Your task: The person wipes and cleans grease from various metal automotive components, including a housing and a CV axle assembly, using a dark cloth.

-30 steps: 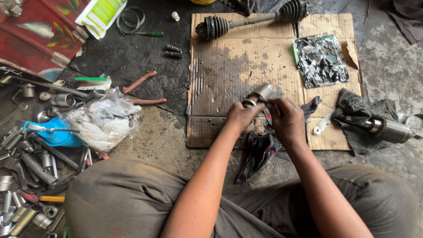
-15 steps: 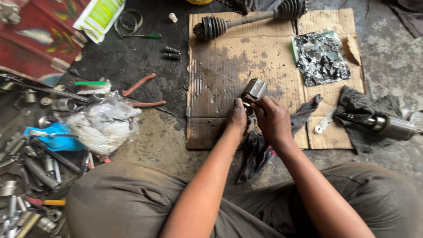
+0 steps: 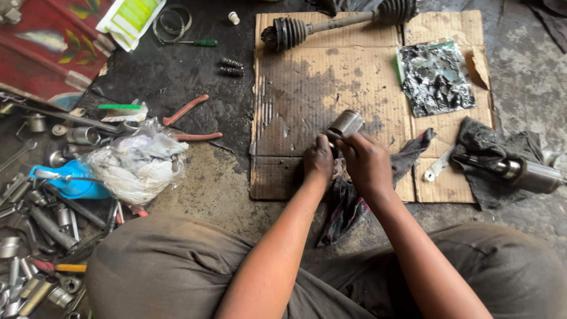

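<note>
Both hands meet over a sheet of cardboard [image 3: 307, 77] on the floor. My left hand [image 3: 319, 159] and my right hand [image 3: 366, 160] grip the near end of a short metal cylinder, a joint housing [image 3: 345, 124], which tilts up and away from me. A dark checked rag [image 3: 348, 201] lies under my hands and trails toward my knees. What my fingers hold at the housing's near end is hidden.
A drive shaft with rubber boots [image 3: 331, 26] lies across the cardboard's far edge. A greasy foil packet [image 3: 435, 77] sits at right, and another metal housing [image 3: 520, 171] rests on a grey cloth. Pliers [image 3: 189, 109], a plastic bag [image 3: 139, 162] and several sockets lie at left.
My hands and the housing have drawn closer together and shifted a little left and toward me; the right hand moved from beside the housing onto its near end.
</note>
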